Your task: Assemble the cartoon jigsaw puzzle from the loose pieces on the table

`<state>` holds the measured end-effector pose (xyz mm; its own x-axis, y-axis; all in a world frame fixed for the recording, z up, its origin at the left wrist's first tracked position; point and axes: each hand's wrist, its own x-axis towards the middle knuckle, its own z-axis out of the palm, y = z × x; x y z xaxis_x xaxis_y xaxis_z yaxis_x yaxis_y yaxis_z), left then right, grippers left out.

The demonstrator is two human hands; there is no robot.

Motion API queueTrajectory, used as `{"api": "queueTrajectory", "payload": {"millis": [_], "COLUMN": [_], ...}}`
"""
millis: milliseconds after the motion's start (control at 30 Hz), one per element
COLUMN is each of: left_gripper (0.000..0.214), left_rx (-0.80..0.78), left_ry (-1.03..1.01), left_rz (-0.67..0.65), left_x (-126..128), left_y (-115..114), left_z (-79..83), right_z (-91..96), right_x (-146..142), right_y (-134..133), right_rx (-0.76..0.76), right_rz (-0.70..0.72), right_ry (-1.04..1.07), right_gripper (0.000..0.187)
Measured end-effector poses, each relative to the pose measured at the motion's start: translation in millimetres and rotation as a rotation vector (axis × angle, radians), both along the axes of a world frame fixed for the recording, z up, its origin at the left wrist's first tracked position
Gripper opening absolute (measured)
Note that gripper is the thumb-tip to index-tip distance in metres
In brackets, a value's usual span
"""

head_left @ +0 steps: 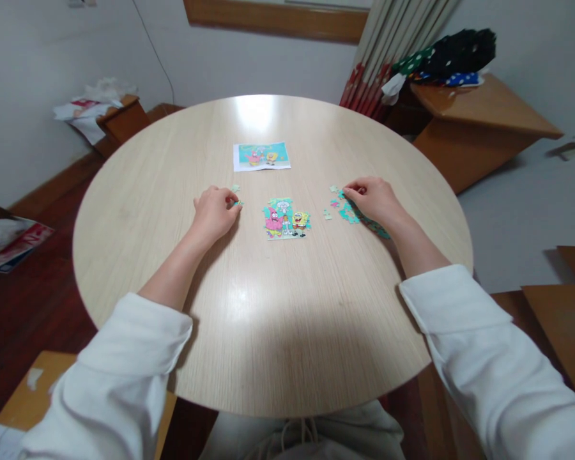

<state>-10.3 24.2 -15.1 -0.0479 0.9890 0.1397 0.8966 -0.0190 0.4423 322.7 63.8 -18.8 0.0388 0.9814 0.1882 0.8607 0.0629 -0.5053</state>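
Head view. We see a round table of pale wood with a partly joined puzzle lying flat near its middle. The joined part shows a pink figure at left, a pale teal one at centre and a yellow one at right; its side edges are ragged. Beyond it lies a sheet with a white left margin, printed with the same three figures.

The left hand lies to the left of the puzzle, its thumb and forefinger pinched together on a small piece. We note a pale piece just beyond these fingertips. The right hand is over a loose pile of mostly teal pieces, to the right of the puzzle. Its thumb and forefinger nearly meet at the pile's far edge; at this distance we cannot tell whether they grip anything. A pink piece and a pale green piece lie at the pile's near-left side.

Among the furniture that bears things, we find a wooden cabinet at far right, topped with a heap of cloth, partly spotted, and a low wooden stand at far left with crumpled white material on it.
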Motion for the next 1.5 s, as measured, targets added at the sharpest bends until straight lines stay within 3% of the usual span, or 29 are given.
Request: {"api": "queueTrajectory", "payload": {"millis": [433, 1067, 1500], "left_gripper": [0.018, 0.005, 0.011], "left_rx": [-0.034, 0.004, 0.005], "left_ry": [0.041, -0.036, -0.118], "left_rz": [0.022, 0.019, -0.002], "left_x": [-0.9, -1.5, 2.8], "left_y": [-0.5, 2.4, -1.7], "left_z": [1.9, -3.5, 2.9], "right_z": [-2.3, -6.2, -0.8], "right_x": [1.2, 4.1, -1.7], "right_y": [1.5, 3.6, 0.1], "right_rx": [0.025, 0.063, 0.008], "right_rz": [0.021, 0.046, 0.009], "right_ry": [-0.044, -0.028, -0.058], "right_gripper": [0.013, 0.021, 0.017]}}
